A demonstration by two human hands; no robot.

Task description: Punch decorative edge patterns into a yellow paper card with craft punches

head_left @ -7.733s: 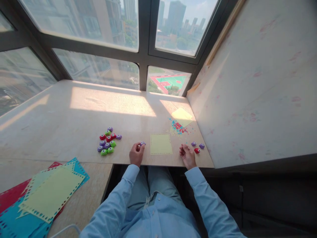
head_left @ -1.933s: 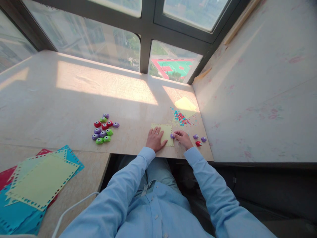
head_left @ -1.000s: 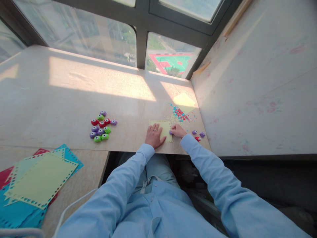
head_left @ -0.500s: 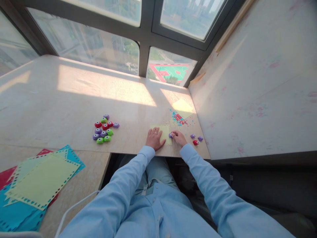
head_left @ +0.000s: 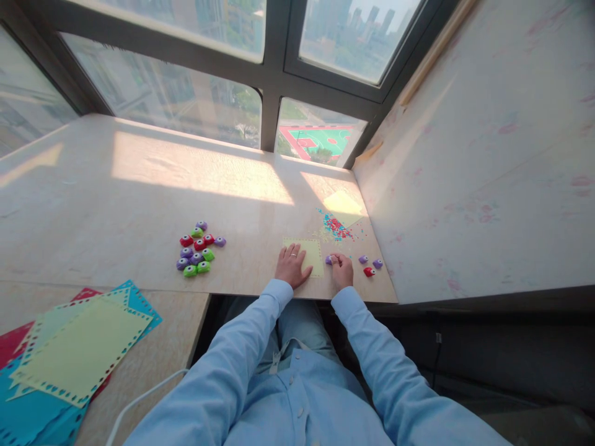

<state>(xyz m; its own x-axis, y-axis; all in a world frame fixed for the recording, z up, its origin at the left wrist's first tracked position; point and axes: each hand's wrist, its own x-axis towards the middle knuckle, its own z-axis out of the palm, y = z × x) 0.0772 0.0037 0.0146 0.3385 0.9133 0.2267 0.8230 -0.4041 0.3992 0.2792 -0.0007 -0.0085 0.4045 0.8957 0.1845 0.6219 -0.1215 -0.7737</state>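
Here's the left hand (head_left: 291, 265), spread flat with its fingers a little apart, gripping nothing and pressing down on the pale yellow sheet (head_left: 313, 251), hiding much of its left and middle. Over to the right hand (head_left: 343, 271): its fingers are closed around a small purple punch (head_left: 329, 259), just beside the sheet's right edge. Whether the punch touches the bench (head_left: 253, 248) is hard to tell from up here, with the fingers covering part of it.

It's busy on that side! Two more purple punches (head_left: 378, 264) and a red punch (head_left: 369, 272) sit near the right hand, toward the wall (head_left: 465, 186). Just beyond the sheet, a scatter of red and blue paper bits (head_left: 337, 228) spreads out, with another yellow sheet (head_left: 343, 204) lying behind it in the sun.

Well to the left, a cluster of purple, red and green punches (head_left: 199, 245) stands on the bench; nearer the person, a fanned pile of coloured sheets (head_left: 93, 347) overlaps, edges punched, a white cable (head_left: 142, 396) curving alongside.
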